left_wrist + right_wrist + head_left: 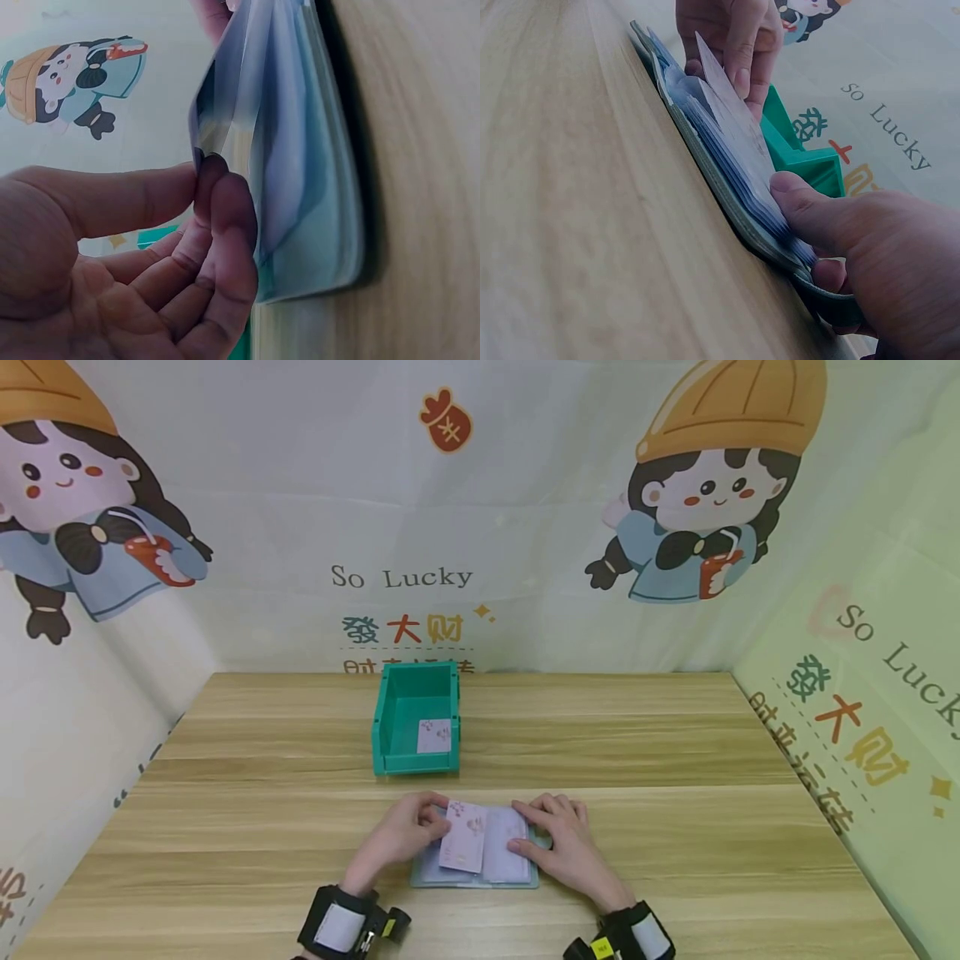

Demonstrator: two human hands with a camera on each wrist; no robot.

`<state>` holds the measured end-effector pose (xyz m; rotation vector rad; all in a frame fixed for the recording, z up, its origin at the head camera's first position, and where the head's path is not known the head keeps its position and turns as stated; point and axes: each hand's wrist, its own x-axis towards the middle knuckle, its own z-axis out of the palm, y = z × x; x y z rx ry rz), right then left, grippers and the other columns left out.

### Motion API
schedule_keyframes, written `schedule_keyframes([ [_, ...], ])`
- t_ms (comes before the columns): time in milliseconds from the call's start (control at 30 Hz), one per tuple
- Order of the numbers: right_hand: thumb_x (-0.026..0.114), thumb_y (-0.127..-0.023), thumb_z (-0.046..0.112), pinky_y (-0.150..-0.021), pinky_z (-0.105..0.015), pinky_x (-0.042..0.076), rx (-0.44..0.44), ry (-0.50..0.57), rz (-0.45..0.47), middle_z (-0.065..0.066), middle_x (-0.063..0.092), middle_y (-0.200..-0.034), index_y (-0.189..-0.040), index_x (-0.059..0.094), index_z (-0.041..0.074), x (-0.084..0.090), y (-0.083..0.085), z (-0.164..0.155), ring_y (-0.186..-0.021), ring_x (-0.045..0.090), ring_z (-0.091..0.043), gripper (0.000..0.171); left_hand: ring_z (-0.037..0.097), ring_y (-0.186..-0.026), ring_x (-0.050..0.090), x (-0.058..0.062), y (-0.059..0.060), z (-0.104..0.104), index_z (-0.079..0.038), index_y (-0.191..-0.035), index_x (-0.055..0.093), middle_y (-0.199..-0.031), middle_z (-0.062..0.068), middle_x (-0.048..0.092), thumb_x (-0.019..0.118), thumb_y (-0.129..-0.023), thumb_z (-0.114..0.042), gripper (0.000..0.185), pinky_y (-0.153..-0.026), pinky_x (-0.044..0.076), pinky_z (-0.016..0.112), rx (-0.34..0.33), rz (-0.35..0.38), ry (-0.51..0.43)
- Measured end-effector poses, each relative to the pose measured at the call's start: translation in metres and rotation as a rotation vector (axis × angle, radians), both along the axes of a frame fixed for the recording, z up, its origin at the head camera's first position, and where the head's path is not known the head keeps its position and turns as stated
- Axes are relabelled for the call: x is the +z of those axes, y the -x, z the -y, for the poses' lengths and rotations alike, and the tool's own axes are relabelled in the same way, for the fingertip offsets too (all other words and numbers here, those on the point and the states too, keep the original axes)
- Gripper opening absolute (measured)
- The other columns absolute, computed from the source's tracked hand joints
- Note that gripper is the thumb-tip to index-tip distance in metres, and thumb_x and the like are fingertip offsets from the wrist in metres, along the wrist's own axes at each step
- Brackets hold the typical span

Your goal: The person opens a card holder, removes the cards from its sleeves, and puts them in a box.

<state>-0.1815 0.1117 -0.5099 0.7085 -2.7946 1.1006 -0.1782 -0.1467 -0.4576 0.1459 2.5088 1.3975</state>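
front of the hands: the green bin [416,720] is sitting just beyond the open card album [480,860], blocking a straight reach forward
left and right of the bin: bare wooden table [637,752] is running wide, easy passing
sides: printed backdrop walls [862,693] are closing in the table edges
bin top: standing open, one card [434,736] lying inside
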Motion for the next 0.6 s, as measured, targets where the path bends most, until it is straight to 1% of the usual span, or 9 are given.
schedule_keyframes([
  [200, 0.077, -0.087, 0.033, -0.095, -0.044, 0.025, -0.001, 0.000, 0.008, 0.005, 0.060, -0.104, -0.132, 0.067, 0.010, 0.0012, -0.0003, 0.0002, -0.102, 0.046, -0.014, 0.051, 0.014, -0.066, 0.053, 0.0033, -0.0007, 0.0042, 0.011, -0.121, 0.059, -0.078, 0.008, 0.064, 0.061, -0.093, 0.002, 0.029, -0.057, 0.039, 0.024, 0.010, -0.002, -0.002],
  [400, 0.077, -0.087, 0.032, -0.096, -0.045, 0.025, -0.007, 0.008, 0.021, 0.004, 0.061, -0.104, -0.131, 0.067, 0.009, 0.0021, -0.0005, 0.0000, -0.102, 0.048, -0.015, 0.051, 0.015, -0.067, 0.055, 0.0065, -0.0005, 0.0064, 0.008, -0.123, 0.059, -0.079, 0.008, 0.064, 0.061, -0.094, 0.003, 0.030, -0.056, 0.039, 0.024, 0.061, 0.017, 0.001],
  [533, 0.077, -0.086, 0.033, -0.096, -0.046, 0.025, -0.008, 0.009, 0.029, 0.004, 0.060, -0.104, -0.131, 0.067, 0.010, 0.0019, -0.0005, -0.0001, -0.103, 0.047, -0.016, 0.051, 0.016, -0.068, 0.057, 0.0070, 0.0018, 0.0084, 0.005, -0.125, 0.060, -0.081, 0.008, 0.063, 0.061, -0.095, 0.002, 0.030, -0.057, 0.043, 0.026, 0.107, 0.020, -0.015],
  [600, 0.077, -0.086, 0.033, -0.096, -0.045, 0.025, -0.008, 0.004, 0.024, 0.004, 0.060, -0.104, -0.131, 0.067, 0.010, 0.0015, -0.0004, -0.0002, -0.102, 0.047, -0.015, 0.052, 0.016, -0.068, 0.058, 0.0078, 0.0041, 0.0104, 0.006, -0.125, 0.060, -0.081, 0.009, 0.063, 0.060, -0.095, 0.002, 0.030, -0.058, 0.047, 0.027, 0.114, 0.000, -0.032],
])
